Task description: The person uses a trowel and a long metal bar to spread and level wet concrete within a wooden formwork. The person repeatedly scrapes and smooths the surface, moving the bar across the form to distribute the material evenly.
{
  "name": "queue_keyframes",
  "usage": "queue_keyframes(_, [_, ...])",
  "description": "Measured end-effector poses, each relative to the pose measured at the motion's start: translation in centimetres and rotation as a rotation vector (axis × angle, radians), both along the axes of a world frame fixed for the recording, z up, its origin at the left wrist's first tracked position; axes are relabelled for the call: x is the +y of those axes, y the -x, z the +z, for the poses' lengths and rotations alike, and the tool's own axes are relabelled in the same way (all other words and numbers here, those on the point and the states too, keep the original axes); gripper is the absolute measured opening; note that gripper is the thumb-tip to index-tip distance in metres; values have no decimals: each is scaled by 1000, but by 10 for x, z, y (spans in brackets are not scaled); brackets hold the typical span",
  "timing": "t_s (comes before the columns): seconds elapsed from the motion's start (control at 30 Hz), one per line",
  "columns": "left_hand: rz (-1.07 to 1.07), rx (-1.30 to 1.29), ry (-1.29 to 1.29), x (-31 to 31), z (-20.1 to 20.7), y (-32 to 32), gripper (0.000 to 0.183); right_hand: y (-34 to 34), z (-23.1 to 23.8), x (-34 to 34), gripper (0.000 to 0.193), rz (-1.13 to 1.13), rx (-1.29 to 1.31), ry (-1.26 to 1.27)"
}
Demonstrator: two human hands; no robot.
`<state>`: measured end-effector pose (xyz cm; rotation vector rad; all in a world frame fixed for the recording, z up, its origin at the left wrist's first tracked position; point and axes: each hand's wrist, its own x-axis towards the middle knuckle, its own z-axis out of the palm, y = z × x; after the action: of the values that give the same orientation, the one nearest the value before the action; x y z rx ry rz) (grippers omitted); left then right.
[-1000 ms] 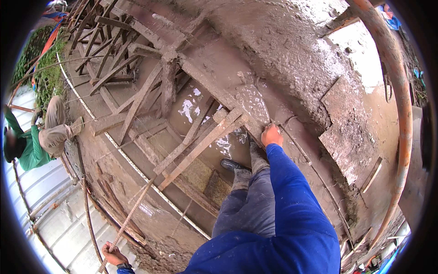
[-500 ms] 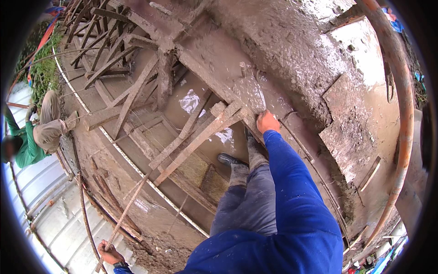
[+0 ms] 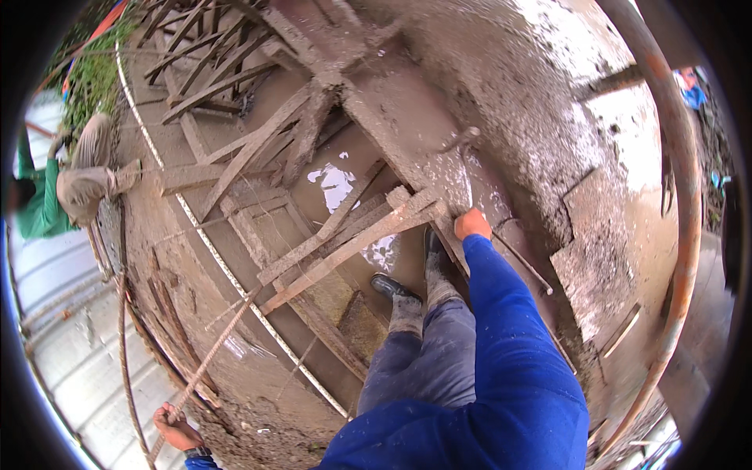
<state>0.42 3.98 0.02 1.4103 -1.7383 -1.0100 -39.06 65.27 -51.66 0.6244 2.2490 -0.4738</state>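
Note:
At the lower left my left hand (image 3: 176, 427) is closed round a thin, ribbed brown rod (image 3: 207, 364). This rod slants up to the wooden frame (image 3: 352, 251) in the middle. My right hand (image 3: 473, 225) makes a fist beside the upright end of that frame, close to the edge of a muddy board (image 3: 384, 141). A thin pale strip (image 3: 469, 184) runs up from this fist toward a mud-covered crosspiece (image 3: 460, 139). Whether the strip is in my grip I cannot tell; what the fist holds is hidden.
My boots (image 3: 385, 287) stand in muddy water below the frame. Muddy timbers (image 3: 207, 78) are heaped at the upper left. A white ribbed rod (image 3: 205, 235) crosses the left side; beyond it sits a person in green (image 3: 41, 204). A rusty pipe (image 3: 689, 196) curves along the right.
The view has turned a little, and most of the scene sits further right. My left hand appears slightly higher and further left, still on the rod. My right fist stays beside the frame.

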Motion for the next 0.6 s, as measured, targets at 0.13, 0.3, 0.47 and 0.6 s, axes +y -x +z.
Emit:
queue_keyframes(0.13, [-85, 3, 44, -3, -2, -5, 34, 4, -12, 8, 43, 112, -21, -35])
queue_keyframes(0.3, [-114, 66, 62, 3, -8, -15, 35, 21, -24, 28, 48, 231, 1, -64])
queue_keyframes(0.47, [-56, 116, 62, 0, -8, -6, 33, 23, -62, 60, 46, 423, 28, -97])
queue_keyframes(0.6, [-207, 57, 29, -12, -2, -29, 31, 58, -76, 92, 41, 773, -119, -98])
